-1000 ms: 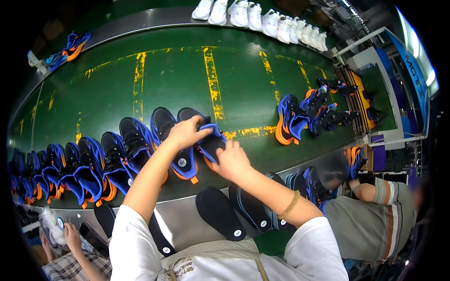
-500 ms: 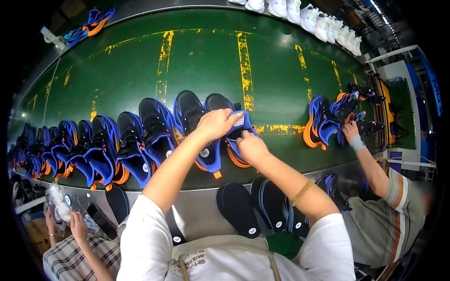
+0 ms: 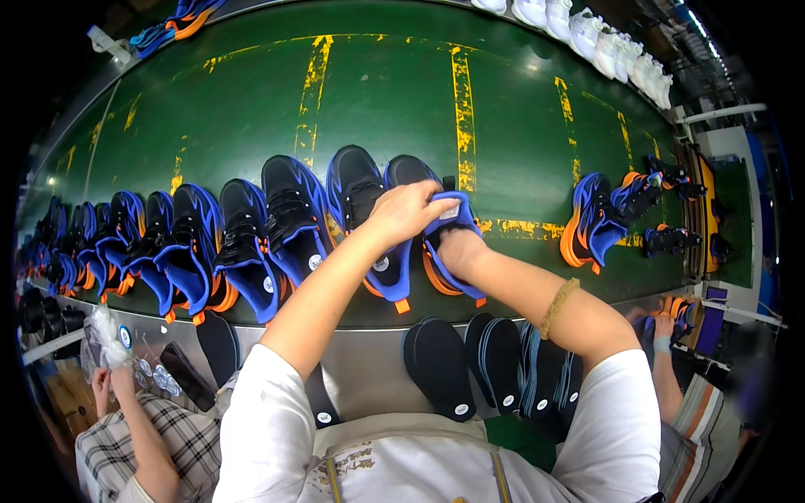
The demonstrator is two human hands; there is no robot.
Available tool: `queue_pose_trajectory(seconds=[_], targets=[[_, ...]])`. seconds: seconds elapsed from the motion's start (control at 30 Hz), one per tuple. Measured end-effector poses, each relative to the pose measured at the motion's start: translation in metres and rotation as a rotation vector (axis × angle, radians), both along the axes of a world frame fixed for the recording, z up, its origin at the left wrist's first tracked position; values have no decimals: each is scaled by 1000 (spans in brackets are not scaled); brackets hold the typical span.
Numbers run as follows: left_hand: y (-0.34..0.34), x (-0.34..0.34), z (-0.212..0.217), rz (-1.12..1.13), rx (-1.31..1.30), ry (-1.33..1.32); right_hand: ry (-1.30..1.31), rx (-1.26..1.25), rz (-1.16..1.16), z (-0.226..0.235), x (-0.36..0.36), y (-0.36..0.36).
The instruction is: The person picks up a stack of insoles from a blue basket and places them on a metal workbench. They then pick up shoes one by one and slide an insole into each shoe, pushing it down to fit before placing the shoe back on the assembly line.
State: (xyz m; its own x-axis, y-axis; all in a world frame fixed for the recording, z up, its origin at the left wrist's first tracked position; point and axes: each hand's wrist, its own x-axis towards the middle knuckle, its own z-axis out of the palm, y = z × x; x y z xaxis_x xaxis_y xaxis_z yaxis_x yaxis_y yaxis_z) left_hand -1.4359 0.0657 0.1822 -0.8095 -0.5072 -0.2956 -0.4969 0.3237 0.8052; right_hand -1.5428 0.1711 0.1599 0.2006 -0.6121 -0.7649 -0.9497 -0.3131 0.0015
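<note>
A blue, black and orange sneaker (image 3: 436, 251) lies at the right end of a long row of like shoes (image 3: 243, 239) on a green conveyor belt (image 3: 377, 92). My left hand (image 3: 408, 214) grips the top of its blue tongue and collar. My right hand (image 3: 457, 250) is pushed down inside the shoe's opening, so its fingers are hidden. A braided band circles my right forearm.
Black insoles (image 3: 440, 369) stand stacked at the belt's near steel edge. More blue shoes (image 3: 599, 218) lie at the right, white sneakers (image 3: 587, 29) at the far edge. One person in plaid (image 3: 138, 444) works at lower left, another person (image 3: 671, 360) at the right.
The view has shifted, so the row sits more to the right. My right hand has gone deeper into the shoe while my left hand keeps hold of the tongue.
</note>
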Motion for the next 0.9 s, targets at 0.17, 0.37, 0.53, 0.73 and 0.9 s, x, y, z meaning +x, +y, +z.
queue_pose_trajectory(seconds=[0.17,0.37,0.53,0.73,0.9], targets=[[12,-6,-8,67,-600,106,-147,-48,38,7,-13,6],[9,-9,-6,-357,-817,47,-270,159,-214,34,-6,32],[-1,-6,-9,-439,-779,49,-549,-628,-358,22,0,55],[29,4,0,-570,-1086,12,-643,-1095,-611,13,21,142],[42,8,3,-646,-1292,-31,-649,-1144,-601,0,24,156]])
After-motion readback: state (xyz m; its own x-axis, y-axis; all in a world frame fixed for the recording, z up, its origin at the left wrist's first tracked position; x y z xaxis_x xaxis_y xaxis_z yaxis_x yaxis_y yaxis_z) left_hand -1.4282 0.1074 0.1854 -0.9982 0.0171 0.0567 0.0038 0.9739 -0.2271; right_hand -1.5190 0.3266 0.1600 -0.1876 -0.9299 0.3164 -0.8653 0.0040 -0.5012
